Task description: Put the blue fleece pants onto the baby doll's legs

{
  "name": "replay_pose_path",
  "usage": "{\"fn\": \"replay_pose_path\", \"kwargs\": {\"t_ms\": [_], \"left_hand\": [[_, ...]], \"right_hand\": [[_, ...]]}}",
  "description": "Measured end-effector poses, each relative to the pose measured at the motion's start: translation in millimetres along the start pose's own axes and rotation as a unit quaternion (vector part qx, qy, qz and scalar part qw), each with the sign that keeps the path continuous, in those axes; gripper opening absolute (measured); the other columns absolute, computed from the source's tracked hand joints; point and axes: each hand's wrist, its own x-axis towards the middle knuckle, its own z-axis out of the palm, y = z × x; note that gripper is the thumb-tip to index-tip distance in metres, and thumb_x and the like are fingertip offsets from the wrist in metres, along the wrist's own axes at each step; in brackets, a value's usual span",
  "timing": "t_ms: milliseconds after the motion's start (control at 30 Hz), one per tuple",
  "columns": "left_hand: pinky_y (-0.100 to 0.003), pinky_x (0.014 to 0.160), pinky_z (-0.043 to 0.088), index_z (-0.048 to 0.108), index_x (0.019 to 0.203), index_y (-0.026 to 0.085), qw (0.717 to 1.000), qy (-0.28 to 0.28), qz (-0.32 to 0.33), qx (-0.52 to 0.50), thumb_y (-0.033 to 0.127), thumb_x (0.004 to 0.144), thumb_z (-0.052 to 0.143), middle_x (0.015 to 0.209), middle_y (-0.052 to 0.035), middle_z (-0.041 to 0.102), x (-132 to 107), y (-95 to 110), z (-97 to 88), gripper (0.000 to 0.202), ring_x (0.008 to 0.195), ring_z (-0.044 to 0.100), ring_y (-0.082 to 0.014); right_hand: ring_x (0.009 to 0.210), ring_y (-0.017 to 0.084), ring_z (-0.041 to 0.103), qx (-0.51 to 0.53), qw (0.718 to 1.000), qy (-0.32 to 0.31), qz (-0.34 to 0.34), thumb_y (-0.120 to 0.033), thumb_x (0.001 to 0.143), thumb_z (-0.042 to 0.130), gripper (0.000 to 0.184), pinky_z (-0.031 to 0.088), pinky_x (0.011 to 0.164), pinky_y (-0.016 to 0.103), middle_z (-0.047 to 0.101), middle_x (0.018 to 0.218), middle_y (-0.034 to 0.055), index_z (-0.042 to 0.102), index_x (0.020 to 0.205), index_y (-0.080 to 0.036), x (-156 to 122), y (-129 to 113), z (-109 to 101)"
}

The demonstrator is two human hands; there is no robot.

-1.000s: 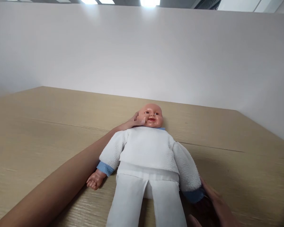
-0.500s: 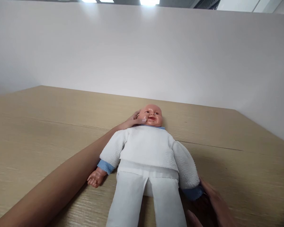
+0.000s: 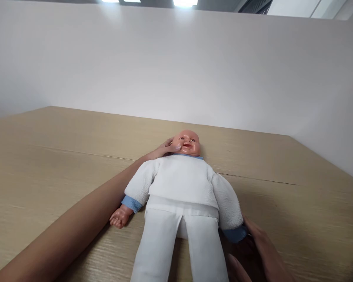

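A baby doll (image 3: 184, 184) in a white fleece top with blue cuffs and white trousers lies face up on the wooden table (image 3: 47, 156), head away from me. My left hand (image 3: 164, 149) reaches along the doll's side and cups the side of its head, thumb on the cheek. At the lower right, my right hand (image 3: 254, 250) is wrapped around the doll's hand just past the blue cuff; that doll hand is hidden inside my fingers.
A plain white wall (image 3: 176, 66) rises behind the table's far edge and runs along its right side. A seam (image 3: 76, 152) crosses the tabletop behind the doll. Nothing else lies on the wood.
The doll sits slightly higher and further left in the picture, and its head has tipped a little. Both hands keep the same hold.
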Motion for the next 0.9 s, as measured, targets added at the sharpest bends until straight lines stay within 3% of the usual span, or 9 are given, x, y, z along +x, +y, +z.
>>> {"fn": "replay_pose_path", "kwargs": {"t_ms": [100,233,333,467,600,733,833,900], "left_hand": [[-0.059,0.134,0.038,0.063,0.151,0.022,1.0,0.012,-0.005,0.006,0.05,0.068,0.103,0.162,-0.0178,0.063,2,-3,-4.8,0.097,0.158,0.051,-0.0469],[-0.057,0.134,0.039,0.063,0.153,0.021,1.0,-0.012,0.0,0.002,0.051,0.073,0.101,0.162,-0.0187,0.063,-1,-3,-6.8,0.093,0.158,0.051,-0.0454],[-0.057,0.137,0.035,0.056,0.159,0.021,1.0,0.021,0.007,-0.016,0.05,0.073,0.101,0.168,-0.0187,0.057,-9,-3,-10.5,0.101,0.16,0.049,-0.0435],[-0.049,0.138,0.035,0.049,0.163,0.022,0.997,0.066,0.018,-0.029,0.045,0.075,0.101,0.174,-0.0187,0.049,-30,1,-19.2,0.104,0.164,0.045,-0.0362],[-0.053,0.135,0.04,0.054,0.157,0.02,0.997,0.076,0.007,-0.022,0.046,0.077,0.1,0.173,-0.0222,0.05,-71,14,-19.2,0.096,0.16,0.05,-0.0378],[-0.052,0.13,0.047,0.059,0.154,0.03,0.993,0.107,-0.011,0.054,0.048,0.081,0.097,0.169,-0.0136,0.057,-128,22,-9.7,0.085,0.154,0.057,-0.0373],[-0.047,0.128,0.05,0.06,0.151,0.026,0.977,0.171,0.013,0.128,0.055,0.08,0.095,0.162,-0.0147,0.062,-171,19,-4.1,0.084,0.152,0.059,-0.0358],[-0.05,0.124,0.053,0.054,0.152,0.023,0.958,0.213,0.023,0.189,0.057,0.079,0.094,0.161,-0.0182,0.06,-200,19,1.8,0.09,0.149,0.061,-0.0363]], "right_hand": [[0.12,0.041,0.08,0.012,1.0,-0.002,-0.001,-0.045,0.095,0.075,0.082,0.074,0.086,0.048,0.072,0.152,0.0147,0.044,0.171,-0.035,4,-3,-1],[0.125,0.039,0.079,0.053,0.998,-0.023,0.031,-0.043,0.098,0.074,0.076,0.072,0.096,0.048,0.072,0.152,0.0143,0.046,0.168,-0.034,9,-13,-6],[0.128,0.039,0.076,0.056,0.997,-0.02,0.05,-0.044,0.1,0.073,0.07,0.068,0.106,0.051,0.073,0.149,0.0141,0.05,0.165,-0.033,9,-21,-9],[0.134,0.036,0.073,0.059,0.995,-0.022,0.073,-0.045,0.104,0.066,0.065,0.064,0.113,0.05,0.07,0.152,0.0145,0.047,0.164,-0.029,6,-28,-9],[0.143,0.032,0.067,0.066,0.993,-0.025,0.094,-0.046,0.108,0.06,0.063,0.058,0.121,0.051,0.064,0.157,0.0158,0.043,0.166,-0.026,7,-27,-5],[0.156,0.032,0.056,0.114,0.985,-0.012,0.132,-0.049,0.108,0.059,0.07,0.047,0.131,0.053,0.054,0.166,0.0195,0.04,0.169,-0.021,-1,-28,-3],[0.162,0.033,0.049,0.163,0.972,0.004,0.17,-0.052,0.107,0.059,0.073,0.045,0.133,0.054,0.043,0.175,0.0193,0.038,0.17,-0.022,-29,-36,-9],[0.162,0.035,0.049,0.159,0.971,0.034,0.175,-0.051,0.107,0.061,0.072,0.049,0.13,0.055,0.039,0.177,0.0169,0.039,0.171,-0.026,-62,-45,-17]]}}
